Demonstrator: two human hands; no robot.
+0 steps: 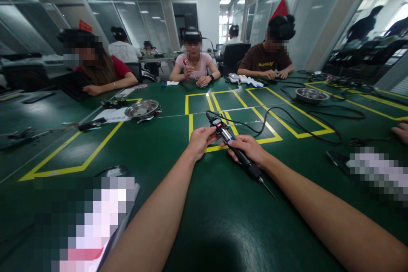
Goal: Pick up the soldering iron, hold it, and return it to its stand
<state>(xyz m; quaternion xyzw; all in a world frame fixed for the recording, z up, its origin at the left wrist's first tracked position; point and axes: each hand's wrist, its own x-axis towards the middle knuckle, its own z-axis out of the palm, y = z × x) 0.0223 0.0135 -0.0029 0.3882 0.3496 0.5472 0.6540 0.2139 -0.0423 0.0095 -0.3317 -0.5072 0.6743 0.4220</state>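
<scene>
Above the green table (204,204), I hold a corded electric screwdriver (244,158) with both hands. Its body is black with a silver and blue collar, and a long thin bit points toward me and to the right. My right hand (247,146) is closed around the middle of the body. With its fingertips, my left hand (203,139) grips the back end, beside a small block with a red part. A black cord (264,125) leaves that end and loops off to the right. Some fingers of both hands are hidden behind the tool.
Yellow tape (212,148) marks rectangles on the table. Metal bowls stand at left (142,109) and right (312,95). Cables lie on the right side. Several people sit across the table; one holds a red-handled screwdriver (185,63). Another person's hand (400,131) shows at the right edge.
</scene>
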